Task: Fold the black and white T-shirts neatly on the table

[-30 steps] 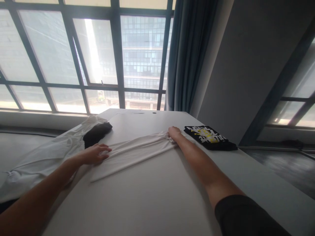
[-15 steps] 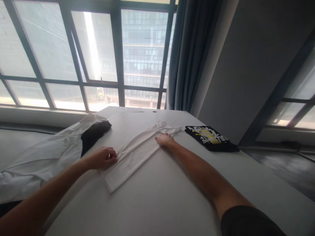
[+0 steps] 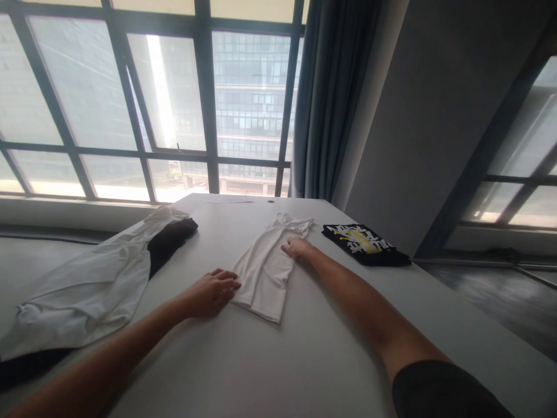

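Observation:
A white T-shirt (image 3: pixel 265 267), folded into a long narrow shape, lies on the table in front of me. Its far end is bunched, and its near hem spreads toward me with a few soft creases. My left hand (image 3: pixel 213 292) rests at the shirt's near left edge, fingers stretched out and touching the cloth. On the opposite side, my right hand (image 3: pixel 298 248) has its fingers closed on the shirt's right edge, a little below the bunched end. The thumb of the left hand is hidden.
The white table (image 3: pixel 331 348) runs toward the window. A folded black shirt (image 3: pixel 363 244) with white and yellow lettering lies at the right edge. On the left are a loose white garment (image 3: pixel 96 278) and a black cloth (image 3: pixel 174 235) partly beneath it. A blue-grey curtain (image 3: pixel 333 104) hangs behind.
The shirt's near end has swung to the right and now looks shorter and wider. My left hand moved right with it and its curled fingers straightened; my right hand stayed nearly in place.

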### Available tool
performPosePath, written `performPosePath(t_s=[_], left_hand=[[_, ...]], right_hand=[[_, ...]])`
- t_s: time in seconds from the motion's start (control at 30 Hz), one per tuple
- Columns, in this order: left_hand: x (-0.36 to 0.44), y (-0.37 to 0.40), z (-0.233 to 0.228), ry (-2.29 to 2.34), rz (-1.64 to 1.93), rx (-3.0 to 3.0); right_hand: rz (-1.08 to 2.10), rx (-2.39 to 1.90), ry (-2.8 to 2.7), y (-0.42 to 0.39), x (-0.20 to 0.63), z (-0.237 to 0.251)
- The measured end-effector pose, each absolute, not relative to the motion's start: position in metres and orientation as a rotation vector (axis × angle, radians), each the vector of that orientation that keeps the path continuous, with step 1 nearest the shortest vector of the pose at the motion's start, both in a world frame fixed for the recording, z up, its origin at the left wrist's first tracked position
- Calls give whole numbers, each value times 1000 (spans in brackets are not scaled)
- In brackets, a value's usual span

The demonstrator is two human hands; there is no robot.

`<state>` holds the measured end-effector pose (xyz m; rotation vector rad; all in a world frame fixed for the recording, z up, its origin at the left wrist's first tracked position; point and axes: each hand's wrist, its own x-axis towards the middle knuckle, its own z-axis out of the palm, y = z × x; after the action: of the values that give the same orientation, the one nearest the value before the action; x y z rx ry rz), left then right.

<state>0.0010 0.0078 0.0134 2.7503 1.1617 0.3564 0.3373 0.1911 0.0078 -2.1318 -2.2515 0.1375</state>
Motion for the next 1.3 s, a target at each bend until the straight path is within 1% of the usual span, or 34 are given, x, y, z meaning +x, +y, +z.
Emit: performPosePath(t_s=[0.1, 0.2, 0.3, 0.37, 0.5, 0.63, 0.77, 0.87, 0.93, 1.0, 1.1, 1.17, 1.23, 1.3], left_hand=[[16, -4, 18, 1024, 355, 2720], [32, -16, 20, 799, 343, 2669], [43, -21, 19, 691, 396, 2648], [47, -19, 17, 677, 456, 2651], [56, -8, 19, 630, 520, 2673], [75, 9, 24, 894, 661, 2569], [95, 33, 27, 1180, 861, 2306], [103, 50, 27, 1255, 948, 2119], [105, 57, 27, 1259, 964, 2017], [105, 60, 26, 1248, 965, 1958], [102, 60, 26, 1197, 906, 1917], [97, 57, 25, 1055, 811, 1885], [92, 54, 23, 871, 682, 1837], [87, 50, 20, 791, 594, 1799]], right_hand=[[92, -2215, -2181, 166, 349, 5], [-75, -2240, -2129, 139, 369, 5], [-188, -2106, -2219, 113, 388, 5], [-158, -1999, -2276, 97, 398, 5], [15, -1771, -2343, 69, 413, 6], [288, -1467, -2397, 50, 416, 8], [688, -1328, -2321, 42, 412, 17], [1049, -1199, -2195, 38, 410, 28], [1223, -1125, -2116, 34, 410, 35], [1244, -1151, -2105, 31, 409, 39], [1095, -1297, -2150, 29, 405, 39], [1041, -1346, -2117, 29, 403, 38], [1083, -1321, -2027, 30, 403, 38], [1184, -1262, -1937, 31, 404, 39]])
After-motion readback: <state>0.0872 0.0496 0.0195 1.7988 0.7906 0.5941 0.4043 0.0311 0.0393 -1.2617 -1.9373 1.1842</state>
